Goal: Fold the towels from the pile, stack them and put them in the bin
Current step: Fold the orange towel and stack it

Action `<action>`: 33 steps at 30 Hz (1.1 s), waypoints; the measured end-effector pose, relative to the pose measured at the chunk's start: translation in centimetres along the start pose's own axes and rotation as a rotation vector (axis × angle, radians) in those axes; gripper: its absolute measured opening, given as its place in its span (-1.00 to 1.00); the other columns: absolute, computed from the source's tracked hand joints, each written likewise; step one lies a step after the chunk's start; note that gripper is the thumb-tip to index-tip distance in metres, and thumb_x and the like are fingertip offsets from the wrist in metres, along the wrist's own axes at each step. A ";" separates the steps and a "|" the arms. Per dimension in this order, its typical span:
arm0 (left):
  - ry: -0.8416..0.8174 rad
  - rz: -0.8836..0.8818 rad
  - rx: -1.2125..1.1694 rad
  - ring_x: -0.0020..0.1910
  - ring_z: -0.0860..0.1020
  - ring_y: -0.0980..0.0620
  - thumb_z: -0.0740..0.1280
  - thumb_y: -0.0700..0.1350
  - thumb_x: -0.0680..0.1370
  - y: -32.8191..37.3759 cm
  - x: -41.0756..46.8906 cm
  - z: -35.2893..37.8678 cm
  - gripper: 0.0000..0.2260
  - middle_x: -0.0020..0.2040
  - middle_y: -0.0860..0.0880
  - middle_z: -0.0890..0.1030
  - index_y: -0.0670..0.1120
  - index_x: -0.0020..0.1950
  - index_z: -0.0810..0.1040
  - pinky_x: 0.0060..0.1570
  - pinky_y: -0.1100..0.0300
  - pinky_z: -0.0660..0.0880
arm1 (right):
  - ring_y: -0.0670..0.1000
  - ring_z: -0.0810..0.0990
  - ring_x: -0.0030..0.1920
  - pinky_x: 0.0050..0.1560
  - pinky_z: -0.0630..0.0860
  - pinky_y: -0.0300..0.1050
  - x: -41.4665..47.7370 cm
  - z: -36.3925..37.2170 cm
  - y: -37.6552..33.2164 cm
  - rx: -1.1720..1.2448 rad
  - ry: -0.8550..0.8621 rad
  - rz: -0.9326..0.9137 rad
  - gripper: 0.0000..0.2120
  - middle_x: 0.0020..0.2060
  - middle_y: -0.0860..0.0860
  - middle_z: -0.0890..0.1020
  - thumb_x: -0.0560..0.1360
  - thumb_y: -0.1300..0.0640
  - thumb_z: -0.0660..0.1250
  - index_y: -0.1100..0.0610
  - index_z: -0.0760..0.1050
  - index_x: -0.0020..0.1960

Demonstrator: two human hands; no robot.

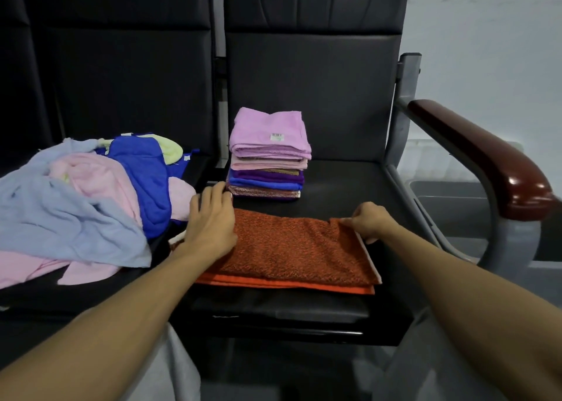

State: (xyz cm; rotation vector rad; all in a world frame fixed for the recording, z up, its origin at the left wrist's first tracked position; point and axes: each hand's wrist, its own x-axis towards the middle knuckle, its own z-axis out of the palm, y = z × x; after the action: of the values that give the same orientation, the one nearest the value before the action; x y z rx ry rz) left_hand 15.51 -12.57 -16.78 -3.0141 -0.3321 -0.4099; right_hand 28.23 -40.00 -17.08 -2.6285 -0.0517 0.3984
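A person's left hand [209,221] presses flat, fingers extended, on the left end of a folded orange towel [292,248] on a black seat [343,181]. The right hand [372,222] pinches the towel's right edge. A stack of folded towels [269,157] sits just beyond the left fingertips, and the unfolded pile [91,193] lies left of that hand.

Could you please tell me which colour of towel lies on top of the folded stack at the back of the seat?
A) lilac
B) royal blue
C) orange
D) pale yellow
A: the lilac towel, which bears a barcode label, tops the folded stack, while the orange towel lies flat on the seat in front of it.
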 end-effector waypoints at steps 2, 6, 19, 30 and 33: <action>0.062 0.044 0.056 0.47 0.14 -0.13 0.42 -0.15 0.39 0.9 0.0 0.1 -0.25 0.51 -0.14 0.11 -0.15 0.49 0.12 0.47 -0.01 0.05 | 0.07 0.62 -0.23 -0.32 0.63 -0.10 0.3 0.6 0.0 -0.030 -0.006 0.012 -0.61 -0.10 0.12 0.60 0.49 -0.14 0.37 0.22 0.55 -0.02; -0.085 0.257 -0.118 0.52 0.06 -0.06 0.36 -0.14 0.48 2.5 0.4 0.8 -0.29 0.54 -0.09 0.09 -0.09 0.55 0.09 0.50 0.10 -0.01 | 0.06 0.60 -0.28 -0.35 0.58 -0.12 0.8 0.9 0.0 -0.029 0.015 0.037 -0.67 -0.13 0.13 0.59 0.48 -0.09 0.38 0.19 0.49 -0.16; -0.519 0.353 -0.148 0.55 0.03 0.01 0.06 -0.02 0.64 4.4 0.4 2.3 -0.52 0.58 0.01 0.07 0.05 0.57 0.09 0.52 0.04 0.01 | 0.09 0.63 -0.10 -0.32 0.60 -0.11 1.0 1.0 0.4 0.033 0.051 -0.002 -0.77 -0.03 0.12 0.61 0.51 -0.02 0.38 0.13 0.59 0.04; -0.540 0.286 -0.137 0.55 0.06 0.03 0.06 0.02 0.64 4.7 0.4 2.1 -0.52 0.58 0.05 0.08 0.07 0.57 0.11 0.50 0.02 0.08 | 0.12 0.66 -0.24 -0.25 0.67 -0.01 0.3 -0.4 1.4 0.225 0.147 0.142 -0.78 -0.16 0.15 0.61 0.45 0.14 0.23 0.25 0.56 -0.05; -0.527 0.286 -0.209 0.52 0.14 0.02 0.11 -0.01 0.63 4.5 0.5 2.0 -0.53 0.56 0.03 0.16 0.05 0.55 0.18 0.48 0.03 0.13 | 0.14 0.64 -0.10 -0.13 0.65 -0.02 0.8 0.2 1.4 0.139 0.117 0.043 -0.72 -0.01 0.16 0.62 0.52 0.03 0.29 0.24 0.57 0.03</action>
State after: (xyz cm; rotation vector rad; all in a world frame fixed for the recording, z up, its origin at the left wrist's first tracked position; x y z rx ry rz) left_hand 17.54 -16.60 -18.79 -3.2581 0.1263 0.4029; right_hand 28.94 -41.10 -18.09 -2.5136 0.0681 0.2526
